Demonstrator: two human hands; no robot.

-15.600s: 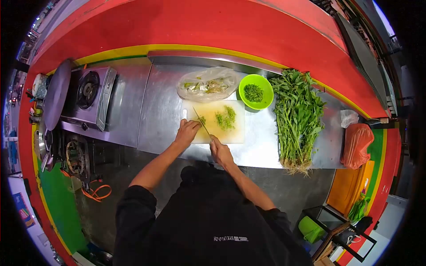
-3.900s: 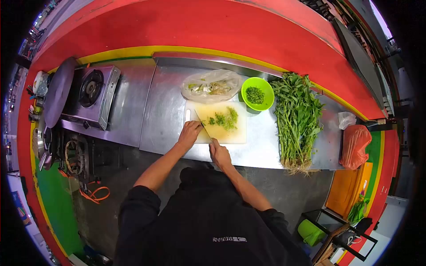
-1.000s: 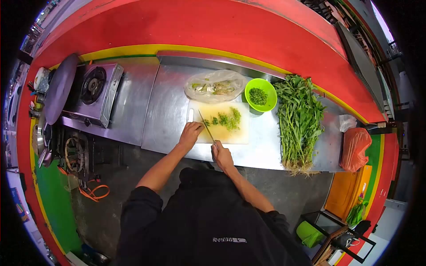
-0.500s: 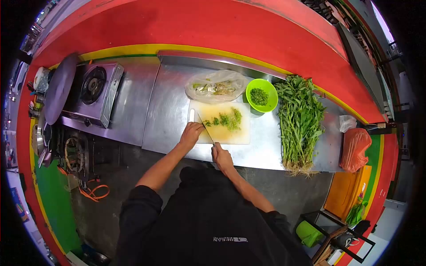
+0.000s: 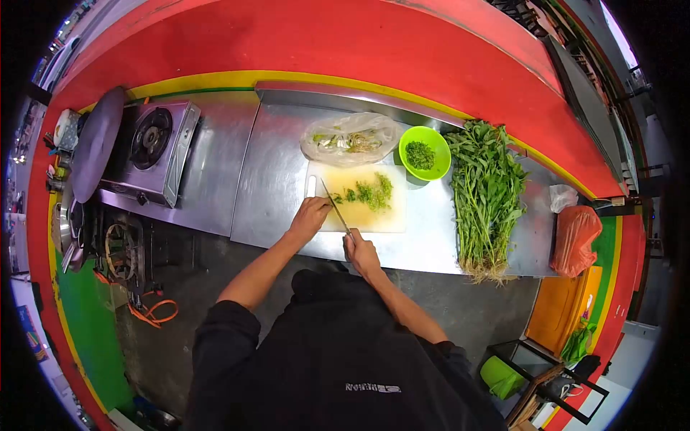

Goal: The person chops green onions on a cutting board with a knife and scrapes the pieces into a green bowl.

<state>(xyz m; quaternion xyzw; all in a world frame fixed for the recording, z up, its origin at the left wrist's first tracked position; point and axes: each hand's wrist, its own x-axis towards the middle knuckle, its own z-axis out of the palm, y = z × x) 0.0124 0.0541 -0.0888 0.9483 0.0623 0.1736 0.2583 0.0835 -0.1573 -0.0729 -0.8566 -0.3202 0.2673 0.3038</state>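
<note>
A white cutting board (image 5: 388, 219) lies on the steel counter, with chopped green herbs (image 5: 374, 192) across its middle. My right hand (image 5: 361, 254) is closed round the handle of a knife (image 5: 336, 205), whose blade points up and left over the board. At the board's left edge is my left hand (image 5: 310, 218), its fingers bent together close to the blade; what they hold, if anything, is too small to make out. Beyond the board lie a clear plastic bag (image 5: 352, 138) with plant scraps inside and a green bowl (image 5: 425, 154) of chopped greens.
Leafy greens with roots (image 5: 486, 201) lie right of the bowl, and a red plastic bag (image 5: 576, 241) sits at the counter's right end. On the left stands a gas stove (image 5: 152, 147) beside a large round lid (image 5: 99, 144). A red wall ledge runs behind the counter.
The knife blade has shifted slightly over the left part of the board. Both hands stay in nearly the same places.
</note>
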